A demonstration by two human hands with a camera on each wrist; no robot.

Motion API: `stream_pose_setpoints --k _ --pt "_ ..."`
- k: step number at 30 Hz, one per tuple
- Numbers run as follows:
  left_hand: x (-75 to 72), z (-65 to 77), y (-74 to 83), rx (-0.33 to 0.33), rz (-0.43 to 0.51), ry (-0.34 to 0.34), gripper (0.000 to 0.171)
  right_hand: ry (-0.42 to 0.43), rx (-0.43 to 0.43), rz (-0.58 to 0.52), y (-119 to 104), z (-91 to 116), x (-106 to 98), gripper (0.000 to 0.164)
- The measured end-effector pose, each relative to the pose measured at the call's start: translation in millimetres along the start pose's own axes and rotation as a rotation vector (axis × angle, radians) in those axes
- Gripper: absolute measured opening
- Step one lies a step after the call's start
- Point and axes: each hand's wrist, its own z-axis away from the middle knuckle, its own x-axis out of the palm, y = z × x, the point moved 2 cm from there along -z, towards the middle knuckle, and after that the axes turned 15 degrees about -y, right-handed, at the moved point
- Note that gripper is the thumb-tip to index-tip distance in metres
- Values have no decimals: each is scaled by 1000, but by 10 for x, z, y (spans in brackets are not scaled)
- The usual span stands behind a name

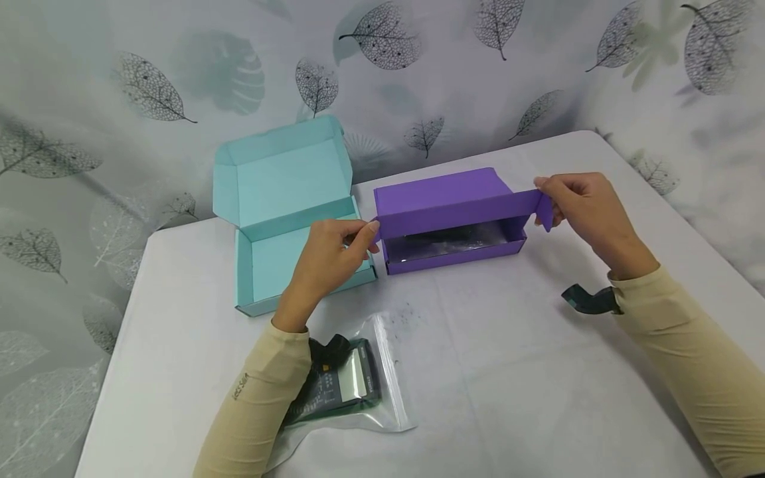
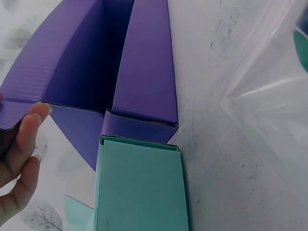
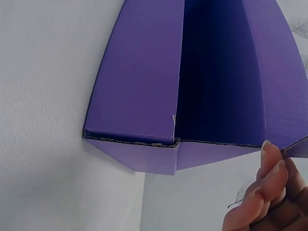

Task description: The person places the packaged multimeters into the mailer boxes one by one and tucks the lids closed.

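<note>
The purple box (image 1: pixel 457 259) sits on the white cloth (image 1: pixel 508 385) between the two hands, at 3 o'clock from the left hand (image 1: pixel 331 257) and just under 9 o'clock from the right hand (image 1: pixel 590 209), taking 12 as away from the person. Its long axis runs nearly from 9 to 3, the right end slightly farther off, so the hands stand at opposite ends of its length. Both hold the partly raised lid (image 1: pixel 439 192): the left thumb and fingers pinch the left end of its front flap (image 1: pixel 457 214), while the right fingers grip the flap's right end, farther out past the box. The left hand is thus nearer the box's body. Under the lid lies something in clear plastic (image 1: pixel 445 243), its contents too dim to tell. The teal box (image 1: pixel 293 174), lid up, stands just beside at 9 o'clock; a zip bag (image 1: pixel 391 401) holding a dark package lies at 7.
</note>
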Motion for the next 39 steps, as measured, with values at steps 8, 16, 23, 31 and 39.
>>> stream_pose_setpoints --k 8,16,23,31,39 --pt "22 -5 -27 -20 10 -34 33 -42 66 44 37 5 -4 53" --pt "48 -14 -50 -21 -17 -78 41 -109 74 63 91 -5 -5 54" --pt "49 -10 -36 -20 -58 -101 50 -161 105 73 96 -5 1 54" --pt "61 -12 -45 -34 -81 -131 50 -212 132 85 130 -15 -5 53" --pt "75 -11 -50 -62 -94 -171 50 -244 144 81 159 -30 -18 48"
